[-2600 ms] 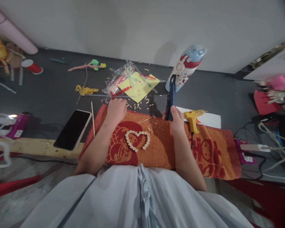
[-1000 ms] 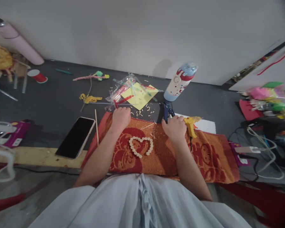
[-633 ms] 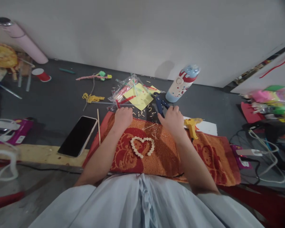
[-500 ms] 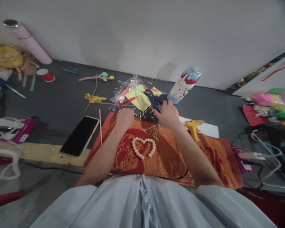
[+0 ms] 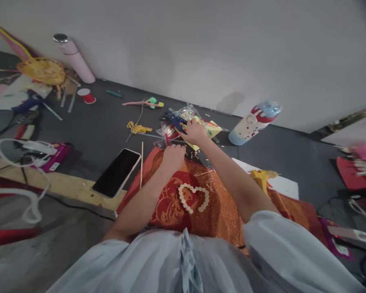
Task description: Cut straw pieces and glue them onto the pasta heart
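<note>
Several things are crowding the left end of the dark table (image 5: 105, 122). A yellow basket-like piece (image 5: 41, 70) is lying near a pink flask (image 5: 80, 66), which is standing by the wall, and a red-and-white spool (image 5: 87, 96) is sitting in front of the flask. Nearer the person, a purple power strip (image 5: 56, 156) is holding white plugs, and a phone (image 5: 117, 173) is lying dark-screened beside a thin stick (image 5: 141, 165). Farther back, yellow yarn (image 5: 138, 128) is lying below a pink stem (image 5: 136, 104) with green and yellow bits.

Toward the middle, the left hand (image 5: 174, 156) is resting at the back edge of an orange and red towel (image 5: 224, 207), its fingers curling down. A red strip (image 5: 167, 139) is showing just beyond them; I cannot tell whether this grip is pinching it. On the towel, between the forearms, a heart outline (image 5: 193, 190) of small pale pieces is lying, gapped at its near end. Over a clear plastic packet (image 5: 187, 110), a dark blue tool (image 5: 176, 121) is slanting away from the right hand (image 5: 195, 132), whose grip is pinching its near end. Yellow paper (image 5: 213, 129) is showing beside that hand.

Rightward, a decorated bottle (image 5: 253, 122) is standing, a yellow glue gun (image 5: 262, 178) is lying by a white card (image 5: 288, 186), and red paper (image 5: 355, 173) is lying beyond.
</note>
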Demonstrator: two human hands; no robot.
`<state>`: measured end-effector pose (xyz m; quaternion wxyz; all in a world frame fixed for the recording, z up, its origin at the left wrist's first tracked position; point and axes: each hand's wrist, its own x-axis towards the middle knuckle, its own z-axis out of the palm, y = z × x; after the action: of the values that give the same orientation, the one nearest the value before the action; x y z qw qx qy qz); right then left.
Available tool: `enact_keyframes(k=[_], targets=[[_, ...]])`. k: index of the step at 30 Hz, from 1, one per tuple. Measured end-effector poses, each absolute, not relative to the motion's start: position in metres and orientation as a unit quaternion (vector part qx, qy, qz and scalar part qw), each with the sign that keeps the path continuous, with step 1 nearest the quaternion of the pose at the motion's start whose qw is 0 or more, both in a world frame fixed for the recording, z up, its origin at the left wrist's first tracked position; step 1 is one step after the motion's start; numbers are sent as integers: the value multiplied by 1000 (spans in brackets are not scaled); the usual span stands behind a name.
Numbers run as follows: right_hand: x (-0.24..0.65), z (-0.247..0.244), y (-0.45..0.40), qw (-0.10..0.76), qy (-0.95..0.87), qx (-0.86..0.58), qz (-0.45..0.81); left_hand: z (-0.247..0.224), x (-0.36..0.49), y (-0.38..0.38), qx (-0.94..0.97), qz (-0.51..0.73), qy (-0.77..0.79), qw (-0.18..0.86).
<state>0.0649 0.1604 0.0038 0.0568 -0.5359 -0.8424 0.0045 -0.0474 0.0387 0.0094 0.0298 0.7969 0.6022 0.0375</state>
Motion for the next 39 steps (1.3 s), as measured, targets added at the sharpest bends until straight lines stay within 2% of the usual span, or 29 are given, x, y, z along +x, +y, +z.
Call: enact_keyframes(k=[19, 30, 39], targets=[[66, -20, 186, 23, -868, -495, 21, 4, -53, 42, 761, 87, 643, 10], [104, 27, 161, 79, -900, -427, 37, 11, -51, 43, 745, 62, 664, 16], [148, 19, 115, 17, -878, -472, 81, 14, -51, 42, 743, 69, 665, 27]])
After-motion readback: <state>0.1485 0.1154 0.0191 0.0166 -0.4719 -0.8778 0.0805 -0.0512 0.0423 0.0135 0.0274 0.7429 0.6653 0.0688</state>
